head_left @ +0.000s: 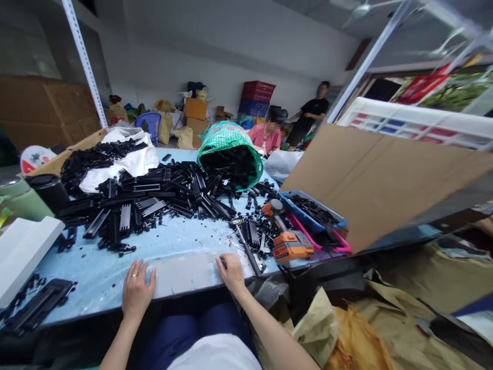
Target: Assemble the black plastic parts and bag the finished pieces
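My left hand [136, 290] lies flat on the light blue table [181, 246] near its front edge, fingers stretched out, a ring on one finger, holding nothing. My right hand [231, 272] rests on the same edge with its fingers curled down onto the surface beside a grey pad [181, 272]; nothing shows in it. A big heap of black plastic parts [154, 198] covers the middle of the table beyond both hands. An orange cordless drill [287, 239] lies just right of my right hand.
A green mesh sack [231, 154] of black parts lies tipped over at the back. Blue and pink trays [311, 216] hold more parts. A cardboard sheet [381, 180] leans on the right. White foam [23, 252] sits left. Two people are behind the table.
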{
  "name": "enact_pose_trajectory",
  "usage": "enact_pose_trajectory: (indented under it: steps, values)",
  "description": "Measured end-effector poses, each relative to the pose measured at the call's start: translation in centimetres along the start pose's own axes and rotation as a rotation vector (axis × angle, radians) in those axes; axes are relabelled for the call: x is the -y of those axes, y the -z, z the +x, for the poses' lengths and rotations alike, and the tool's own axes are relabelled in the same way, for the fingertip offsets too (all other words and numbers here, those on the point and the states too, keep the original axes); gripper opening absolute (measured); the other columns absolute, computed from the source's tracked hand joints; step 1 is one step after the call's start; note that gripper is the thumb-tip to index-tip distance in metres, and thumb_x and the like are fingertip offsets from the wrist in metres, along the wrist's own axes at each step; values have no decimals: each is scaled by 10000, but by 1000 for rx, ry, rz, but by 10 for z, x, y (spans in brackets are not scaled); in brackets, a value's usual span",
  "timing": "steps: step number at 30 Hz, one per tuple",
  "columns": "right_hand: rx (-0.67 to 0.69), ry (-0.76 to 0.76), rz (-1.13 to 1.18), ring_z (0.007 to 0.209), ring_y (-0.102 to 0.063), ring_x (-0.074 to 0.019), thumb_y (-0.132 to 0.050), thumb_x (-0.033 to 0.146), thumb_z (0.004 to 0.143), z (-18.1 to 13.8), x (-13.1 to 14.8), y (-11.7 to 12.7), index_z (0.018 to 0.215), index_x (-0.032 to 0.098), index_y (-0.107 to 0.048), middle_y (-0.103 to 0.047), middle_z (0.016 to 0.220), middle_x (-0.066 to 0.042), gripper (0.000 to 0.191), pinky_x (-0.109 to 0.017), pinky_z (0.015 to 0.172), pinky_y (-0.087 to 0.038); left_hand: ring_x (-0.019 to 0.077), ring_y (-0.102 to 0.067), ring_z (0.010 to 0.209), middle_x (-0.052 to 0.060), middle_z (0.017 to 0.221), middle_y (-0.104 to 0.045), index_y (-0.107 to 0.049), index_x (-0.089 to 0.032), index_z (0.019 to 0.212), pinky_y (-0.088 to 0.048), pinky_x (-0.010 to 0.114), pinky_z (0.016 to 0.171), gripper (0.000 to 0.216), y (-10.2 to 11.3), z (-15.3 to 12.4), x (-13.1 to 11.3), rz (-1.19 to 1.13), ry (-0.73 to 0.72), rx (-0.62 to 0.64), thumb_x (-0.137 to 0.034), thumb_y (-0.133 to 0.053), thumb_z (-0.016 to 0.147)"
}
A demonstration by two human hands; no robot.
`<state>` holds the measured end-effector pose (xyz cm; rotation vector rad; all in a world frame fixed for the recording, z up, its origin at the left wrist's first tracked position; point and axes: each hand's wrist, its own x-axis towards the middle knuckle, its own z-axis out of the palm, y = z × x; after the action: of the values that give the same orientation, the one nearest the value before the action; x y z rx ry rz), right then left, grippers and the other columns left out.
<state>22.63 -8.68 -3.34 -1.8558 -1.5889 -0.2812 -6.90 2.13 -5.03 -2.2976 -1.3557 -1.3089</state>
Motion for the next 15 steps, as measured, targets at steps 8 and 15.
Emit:
enact_pose_trajectory:
  steps: [8, 15]
  values:
    - [-39, 41, -44, 738, -503, -165, -395, 290, 932, -1, 2, 0, 763, 184, -552, -576, 724, -36, 254, -290, 699, -354, 315, -536, 1098, 176, 1033, -626, -619, -98, 951, -473, 452, 894, 320, -1, 1, -1, 24, -24, -12, -351, -442, 868]
    - [-47, 64, -93, 693, -479, -160, -385, 262, 932, -2, -2, -4, 696, 186, -531, -544, 666, -30, 287, -288, 676, -346, 325, -530, 1094, 191, 1040, -620, -622, -81, 939, -477, 454, 876, 314, -1, 2, -2, 38, -32, -19, -328, -440, 871]
